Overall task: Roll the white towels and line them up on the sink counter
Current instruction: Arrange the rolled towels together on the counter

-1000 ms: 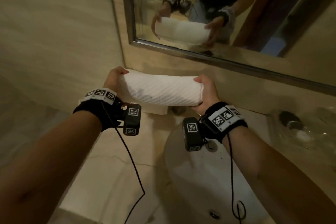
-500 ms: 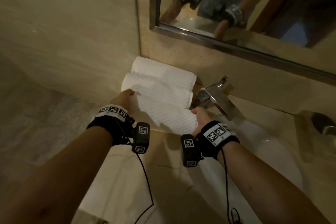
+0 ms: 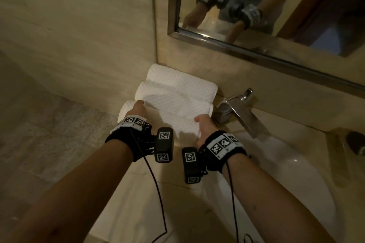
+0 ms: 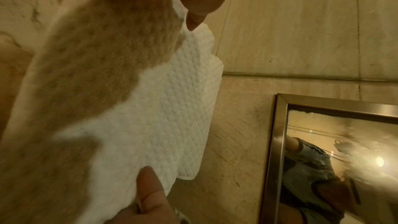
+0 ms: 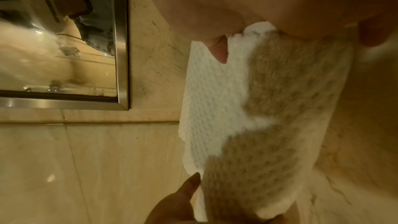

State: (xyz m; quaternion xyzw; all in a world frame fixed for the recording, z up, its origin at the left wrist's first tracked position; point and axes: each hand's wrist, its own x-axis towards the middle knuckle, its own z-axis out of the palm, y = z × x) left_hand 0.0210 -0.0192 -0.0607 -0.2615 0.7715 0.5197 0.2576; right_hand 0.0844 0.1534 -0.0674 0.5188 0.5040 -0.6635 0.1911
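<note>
Two hands hold a rolled white towel at the middle of the head view.

The left hand [image 3: 138, 111] grasps one end of the nearest rolled towel [image 3: 169, 124] and the right hand [image 3: 204, 127] grasps the other end. It lies on the sink counter [image 3: 138, 193], touching the middle rolled towel [image 3: 173, 98]. The far rolled towel [image 3: 181, 81] sits by the wall, below the mirror [image 3: 276, 6]. A shiny faucet [image 3: 241, 110] is just right of the towels.

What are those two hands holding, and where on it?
The nearest rolled white waffle-textured towel, by its two ends: left hand at the left end, right hand at the right.
</note>
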